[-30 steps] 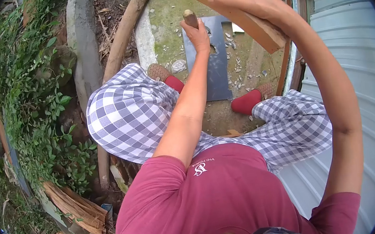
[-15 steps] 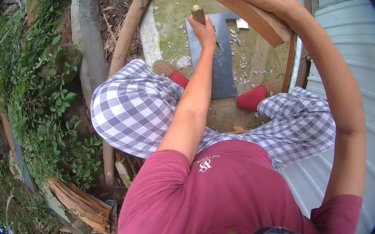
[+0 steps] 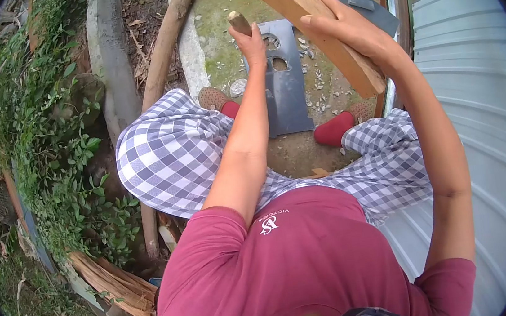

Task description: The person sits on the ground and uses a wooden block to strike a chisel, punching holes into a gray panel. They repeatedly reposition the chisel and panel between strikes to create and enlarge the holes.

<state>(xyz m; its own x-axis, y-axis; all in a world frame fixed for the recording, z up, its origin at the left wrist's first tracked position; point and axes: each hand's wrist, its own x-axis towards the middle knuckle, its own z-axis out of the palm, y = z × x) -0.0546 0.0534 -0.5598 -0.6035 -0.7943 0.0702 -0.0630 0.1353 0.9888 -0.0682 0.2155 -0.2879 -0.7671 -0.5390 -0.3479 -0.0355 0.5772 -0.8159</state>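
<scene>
My left hand [image 3: 252, 46] is closed around a tool with a wooden handle [image 3: 239, 21], held upright over a grey metal sheet [image 3: 286, 85] lying on the ground between my feet. The sheet shows two holes near its far end. My right hand [image 3: 344, 26] grips a thick wooden plank [image 3: 305, 11], raised and slanting across the top right. The tool's working end is hidden behind my hand.
My red shoes [image 3: 332, 129] flank the sheet, with scattered chips [image 3: 319, 82] on the dirt. A long log [image 3: 165, 40] and concrete post [image 3: 111, 55] lie to the left by green plants. Corrugated metal [image 3: 484, 106] fills the right. Split wood [image 3: 108, 284] lies lower left.
My left hand and the tool have shifted left, uncovering two holes in the sheet. My right hand and the plank have come lower and closer to me.
</scene>
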